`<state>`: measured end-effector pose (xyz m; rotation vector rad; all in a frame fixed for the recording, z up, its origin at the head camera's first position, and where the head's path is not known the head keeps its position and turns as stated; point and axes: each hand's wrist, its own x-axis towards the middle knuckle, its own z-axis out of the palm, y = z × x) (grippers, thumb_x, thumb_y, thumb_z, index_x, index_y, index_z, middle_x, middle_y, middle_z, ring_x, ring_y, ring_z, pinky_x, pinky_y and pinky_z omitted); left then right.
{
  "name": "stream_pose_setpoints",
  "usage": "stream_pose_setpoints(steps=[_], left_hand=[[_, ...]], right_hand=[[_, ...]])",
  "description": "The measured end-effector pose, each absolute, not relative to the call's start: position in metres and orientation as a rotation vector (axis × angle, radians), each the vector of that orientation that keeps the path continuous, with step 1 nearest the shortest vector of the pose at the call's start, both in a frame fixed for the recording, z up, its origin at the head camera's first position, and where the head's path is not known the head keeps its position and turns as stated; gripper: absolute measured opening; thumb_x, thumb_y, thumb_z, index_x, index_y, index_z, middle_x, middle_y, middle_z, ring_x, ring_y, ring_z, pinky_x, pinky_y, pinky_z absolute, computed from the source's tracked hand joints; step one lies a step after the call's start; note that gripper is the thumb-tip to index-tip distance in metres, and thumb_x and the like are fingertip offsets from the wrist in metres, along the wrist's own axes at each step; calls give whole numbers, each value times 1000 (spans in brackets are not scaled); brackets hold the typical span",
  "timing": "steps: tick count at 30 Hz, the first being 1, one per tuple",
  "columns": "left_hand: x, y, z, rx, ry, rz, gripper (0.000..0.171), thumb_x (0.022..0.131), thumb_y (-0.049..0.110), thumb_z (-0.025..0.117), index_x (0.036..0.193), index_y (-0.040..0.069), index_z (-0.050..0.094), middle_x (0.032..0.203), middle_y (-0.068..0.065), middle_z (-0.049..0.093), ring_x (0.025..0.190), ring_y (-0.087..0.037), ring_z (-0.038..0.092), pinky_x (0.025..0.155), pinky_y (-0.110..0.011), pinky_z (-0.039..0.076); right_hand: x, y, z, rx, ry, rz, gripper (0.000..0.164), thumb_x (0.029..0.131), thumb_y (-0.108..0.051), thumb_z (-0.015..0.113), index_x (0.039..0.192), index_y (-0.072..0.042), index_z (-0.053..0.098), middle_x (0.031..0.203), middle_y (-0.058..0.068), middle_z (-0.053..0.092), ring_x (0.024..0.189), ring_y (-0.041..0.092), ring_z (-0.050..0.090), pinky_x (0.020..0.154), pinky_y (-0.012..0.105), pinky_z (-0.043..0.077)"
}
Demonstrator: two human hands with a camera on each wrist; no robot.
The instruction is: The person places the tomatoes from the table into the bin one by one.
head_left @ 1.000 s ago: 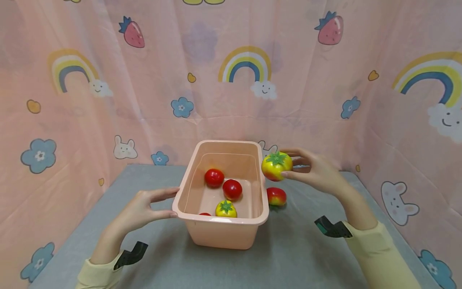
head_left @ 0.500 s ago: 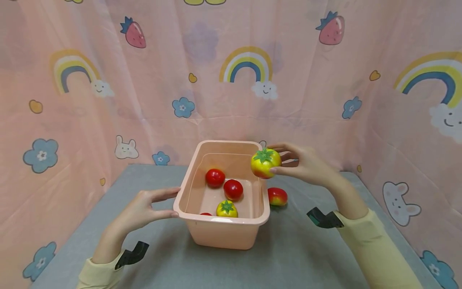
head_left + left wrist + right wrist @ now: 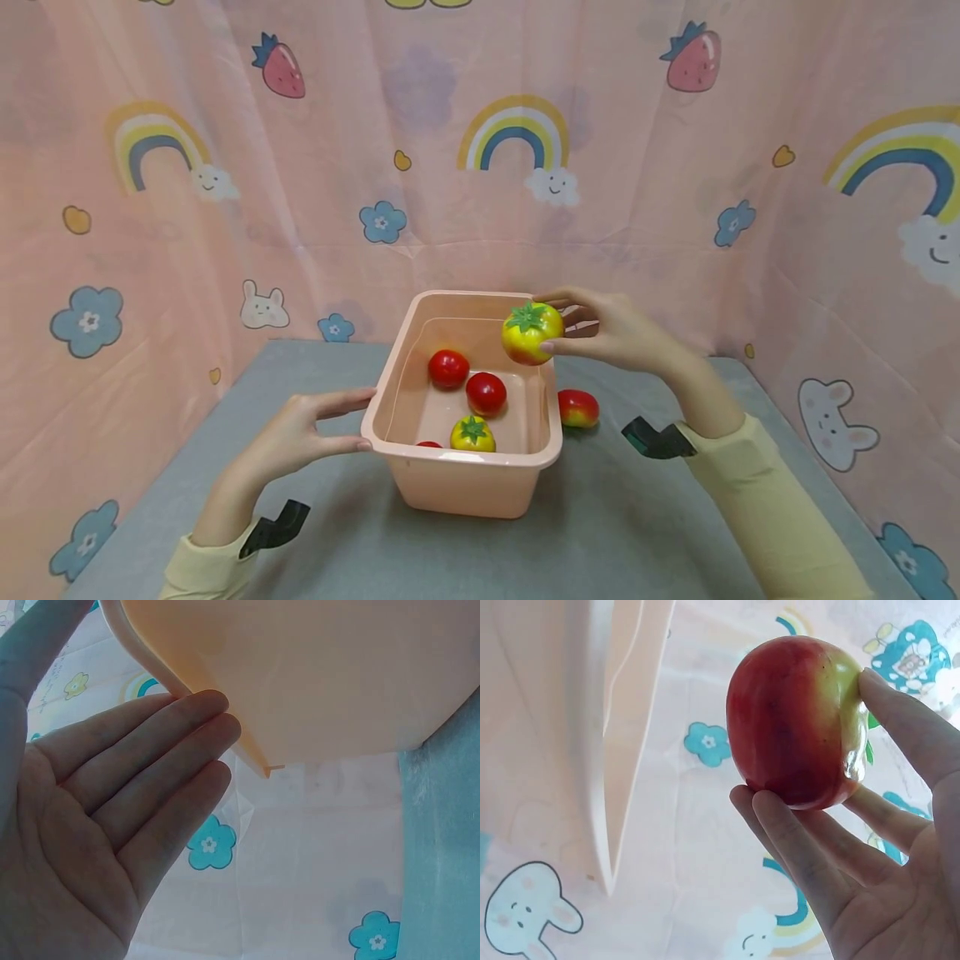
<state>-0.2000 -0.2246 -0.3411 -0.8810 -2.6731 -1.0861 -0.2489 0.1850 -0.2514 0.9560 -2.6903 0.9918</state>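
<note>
My right hand [image 3: 618,329] pinches a yellow-and-red tomato [image 3: 531,335] with a green leafy top between thumb and fingers. It is over the right rim of a pink plastic bin [image 3: 461,458]; in the right wrist view, the tomato's red underside [image 3: 791,724] faces the camera. At the bin's left side, my left hand [image 3: 296,429] touches the rim with thumb and straight fingers, the palm [image 3: 67,847] showing in the left wrist view. Inside lie two red tomatoes [image 3: 486,393], a yellow one [image 3: 472,434] and a red sliver [image 3: 429,444] mostly hidden by the front wall.
Another red-and-yellow tomato [image 3: 578,409] lies on the grey table [image 3: 600,517] just right of the bin, partly hidden by it. A pink printed curtain [image 3: 322,167] encloses the table at the back and sides.
My right hand has carried the tomato leftward and slightly up, from beside the bin to over its right rim. The left hand stays at the bin's left rim.
</note>
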Motion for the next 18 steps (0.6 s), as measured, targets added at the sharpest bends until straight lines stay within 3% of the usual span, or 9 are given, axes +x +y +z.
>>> stream_pose_setpoints(steps=[18], left_hand=[[-199, -224, -341, -867, -2687, -1100, 65, 74, 40, 78, 131, 16, 59, 128, 1, 62, 116, -17, 61, 93, -42, 51]], right_hand=[[-261, 176, -250, 1017, -2669, 999, 53, 80, -31, 76, 127, -16, 55, 126, 8, 61, 101, 22, 68, 80, 37, 57]])
